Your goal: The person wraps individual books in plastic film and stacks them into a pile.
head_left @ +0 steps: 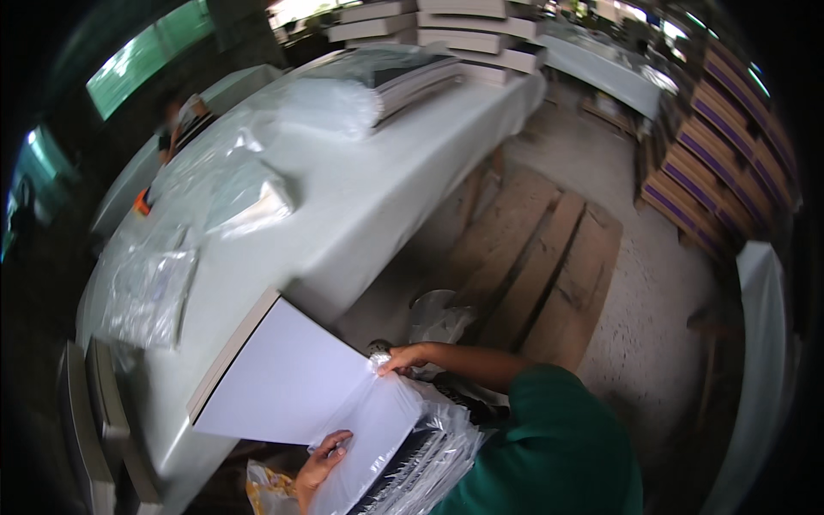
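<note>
The white panel [283, 373] lies slantwise, its far end over the corner of the covered table [343, 240], its near part under clear plastic [386, 408] in front of the person. The right hand [401, 358] pinches a bunched bit of that plastic between thumb and fingers. The left hand [323, 457] lays its fingers over the panel's near edge — whether its thumb grips underneath cannot be told. Pulling hard at the bunched spot could tear the plastic; a lopsided tug might swing the panel off the table — scuffing a corner.
</note>
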A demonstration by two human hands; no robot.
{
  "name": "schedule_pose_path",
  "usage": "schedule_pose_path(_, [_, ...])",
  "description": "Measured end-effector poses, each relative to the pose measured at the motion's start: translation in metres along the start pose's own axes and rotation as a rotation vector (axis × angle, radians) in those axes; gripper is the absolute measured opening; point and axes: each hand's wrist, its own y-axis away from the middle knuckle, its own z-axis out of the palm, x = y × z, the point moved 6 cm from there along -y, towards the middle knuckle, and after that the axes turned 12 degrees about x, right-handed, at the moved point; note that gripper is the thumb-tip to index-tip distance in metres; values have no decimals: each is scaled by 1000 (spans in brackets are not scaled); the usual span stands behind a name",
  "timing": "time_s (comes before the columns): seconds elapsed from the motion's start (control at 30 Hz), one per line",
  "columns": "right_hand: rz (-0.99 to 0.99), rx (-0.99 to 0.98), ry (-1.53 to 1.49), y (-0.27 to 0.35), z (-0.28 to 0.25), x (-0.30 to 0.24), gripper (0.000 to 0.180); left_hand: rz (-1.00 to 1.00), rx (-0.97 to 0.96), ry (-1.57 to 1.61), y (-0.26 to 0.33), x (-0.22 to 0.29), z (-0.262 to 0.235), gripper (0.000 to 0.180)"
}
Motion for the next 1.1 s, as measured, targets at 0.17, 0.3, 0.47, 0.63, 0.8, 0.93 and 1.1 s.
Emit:
schedule_pose_path(0.17, [-317,449,417,-15,-23,-10,26,-154,178,-183,-25,-33,-27,35])
schedule_pose_path(0.3, [-507,-132,-303,85,37,-163,42,71,266,-236,21,47,-35,36])
schedule_pose_path(0.47, [-506,-682,-789,179,132,-268,67,757,420,12,47,218,30,96])
schedule_pose_path(0.63, [-735,-555,-591,166,134,-302,67,521,346,-381,39,196,48,42])
schedule_pose_path(0.8, [-803,-296,-223,140,129,-275,55,882,1015,-37,81,232,12,32])
schedule_pose_path(0.93, [-582,-149,-347,128,131,-252,49,660,957,172,72,205,-11,16])
schedule_pose_path(1.1, [-578,-14,-517,124,125,-248,26,665,1040,237,70,203,-13,16])
